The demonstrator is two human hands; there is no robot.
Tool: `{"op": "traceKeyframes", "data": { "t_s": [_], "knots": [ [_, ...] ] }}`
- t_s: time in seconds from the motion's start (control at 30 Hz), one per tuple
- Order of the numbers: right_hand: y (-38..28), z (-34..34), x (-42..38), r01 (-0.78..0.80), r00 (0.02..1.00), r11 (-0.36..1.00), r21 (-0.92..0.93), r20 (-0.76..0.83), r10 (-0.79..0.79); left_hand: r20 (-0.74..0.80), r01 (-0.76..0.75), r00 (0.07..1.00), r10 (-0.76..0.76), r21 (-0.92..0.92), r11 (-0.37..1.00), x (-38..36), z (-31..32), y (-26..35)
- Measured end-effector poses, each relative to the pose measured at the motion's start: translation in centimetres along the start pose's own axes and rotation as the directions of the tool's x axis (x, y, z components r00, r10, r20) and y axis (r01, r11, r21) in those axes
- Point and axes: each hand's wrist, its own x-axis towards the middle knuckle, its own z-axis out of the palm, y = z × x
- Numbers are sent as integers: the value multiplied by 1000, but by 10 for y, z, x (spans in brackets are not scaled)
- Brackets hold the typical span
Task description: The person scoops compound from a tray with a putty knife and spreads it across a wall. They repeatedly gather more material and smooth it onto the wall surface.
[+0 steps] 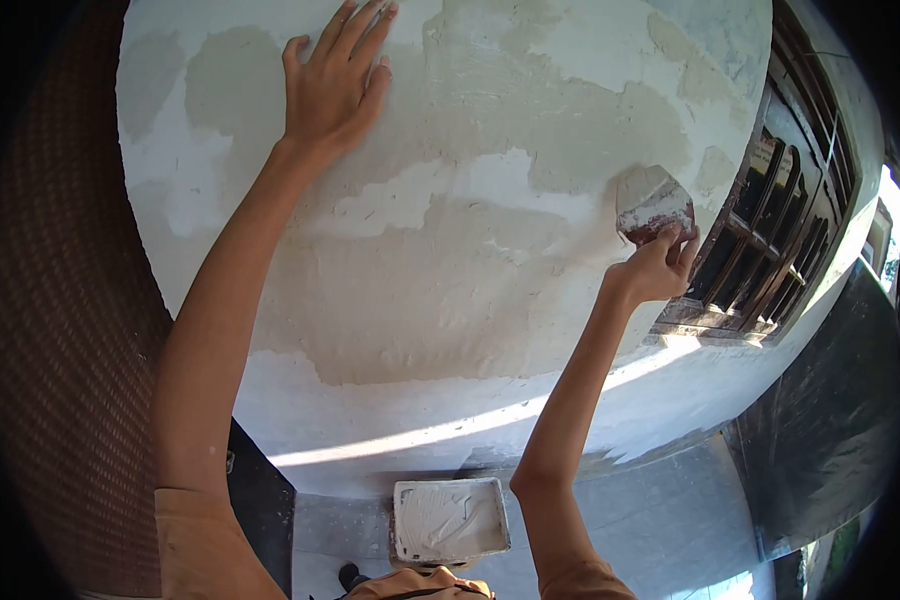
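My left hand (335, 80) lies with its fingers spread against the upper part of the wall (390, 290), holding nothing. On the right, my right hand (662, 262) grips a scraper (655, 203) by its reddish-brown lower part. White compound is smeared over the scraper, and its broad blade is up against the wall beside the window. Patches of damp-looking grey-beige plaster cover much of the white wall. Below, between my arms, a rectangular tray (450, 518) holds white paste with streaks across its surface.
A barred window (760, 230) with a dark wooden frame is at the right. Woven brown material (70, 300) runs down the left side. A dark sheet (830, 400) leans at the lower right, above the grey floor (670, 510).
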Motion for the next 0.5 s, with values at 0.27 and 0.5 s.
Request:
{"op": "traceKeyframes", "data": {
  "t_s": [0.27, 0.5],
  "knots": [
    [3, 59, -77, 38, 827, 998, 60, 558, -65, 13, -16, 1000, 16, 39, 999, 1, -2, 0],
    [13, -13, 27, 37, 996, 999, 25, 85, -39, -5, 7, 1000, -7, 42, 999, -1, 1, 7]
  ]
}}
